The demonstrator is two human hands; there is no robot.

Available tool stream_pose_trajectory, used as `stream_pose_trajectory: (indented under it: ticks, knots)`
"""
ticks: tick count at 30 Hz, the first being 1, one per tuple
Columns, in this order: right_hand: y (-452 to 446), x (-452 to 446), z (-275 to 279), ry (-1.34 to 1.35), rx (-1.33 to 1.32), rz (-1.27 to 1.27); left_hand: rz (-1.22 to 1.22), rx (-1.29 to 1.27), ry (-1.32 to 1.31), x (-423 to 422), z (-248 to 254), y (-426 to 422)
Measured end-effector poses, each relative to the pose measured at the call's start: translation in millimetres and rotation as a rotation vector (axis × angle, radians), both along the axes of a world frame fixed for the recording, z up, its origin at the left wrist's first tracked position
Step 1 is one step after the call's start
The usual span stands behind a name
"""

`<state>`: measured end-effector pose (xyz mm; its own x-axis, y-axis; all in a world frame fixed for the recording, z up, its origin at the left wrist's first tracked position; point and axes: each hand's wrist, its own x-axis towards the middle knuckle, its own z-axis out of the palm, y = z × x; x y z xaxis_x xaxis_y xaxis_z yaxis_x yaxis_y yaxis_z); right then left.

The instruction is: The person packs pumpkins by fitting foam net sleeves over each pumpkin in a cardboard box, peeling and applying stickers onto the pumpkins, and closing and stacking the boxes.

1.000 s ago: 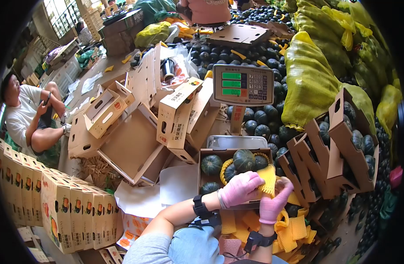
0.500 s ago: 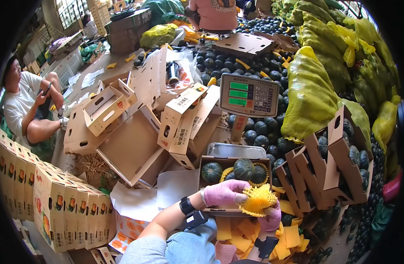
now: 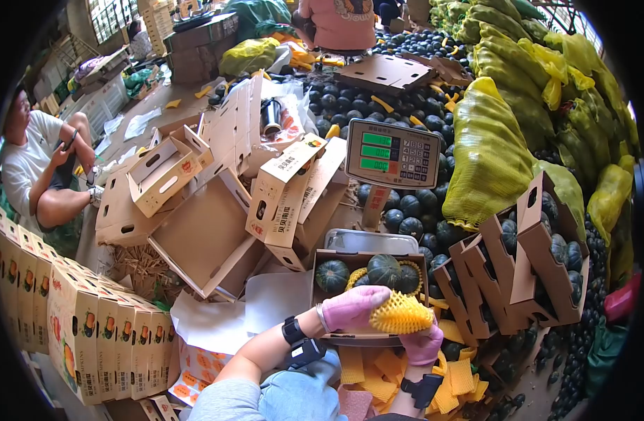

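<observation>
Both hands wear pink gloves and hold a yellow foam net (image 3: 402, 313) over the near edge of an open carton (image 3: 320, 281). My left hand (image 3: 354, 307) is closed on the net's left end. At its lower right end, my right hand (image 3: 421, 344) is closed on it, fingers partly hidden. The net is bunched into a rounded shape; whether anything is inside cannot be seen. Dark green pumpkins (image 3: 384, 270) lie in the carton, at least one with yellow netting around it. The carton rests on a scale with a lit display (image 3: 393, 153).
Loose yellow nets (image 3: 462, 377) lie below my right hand. Tilted cartons of pumpkins (image 3: 546, 256) stand at right, near green mesh sacks (image 3: 489, 154). Empty cartons (image 3: 206, 231) and stacked printed boxes (image 3: 83, 337) are at left. A seated person (image 3: 38, 161) holds a phone.
The yellow net, flat at first, is now opened out and rounded between my hands. Both hands have shifted slightly left and down, and the camera view has moved a little.
</observation>
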<state>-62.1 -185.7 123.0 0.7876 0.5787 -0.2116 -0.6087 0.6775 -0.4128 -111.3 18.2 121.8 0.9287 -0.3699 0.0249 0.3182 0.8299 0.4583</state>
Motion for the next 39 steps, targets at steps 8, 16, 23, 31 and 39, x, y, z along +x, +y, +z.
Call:
stream_pose_trajectory:
  ticks: [8,16,23,31,39]
  knots:
    - [0,-13,-9,-0.788,-0.673,0.06,0.22,0.983,-0.383,-6,16,1]
    - [28,-27,16,-0.529,-0.567,-0.152,0.817,1.278,-0.948,-2,25,-11]
    - [14,-33,24,-0.774,-0.625,0.031,-0.403,0.661,-0.54,-14,19,32]
    - [-7,-32,-18,-0.134,-0.149,0.438,-0.018,0.209,0.18,-28,-10,12]
    - [71,53,-2,-0.488,-1.428,0.156,0.639,1.767,-0.245,68,-23,40]
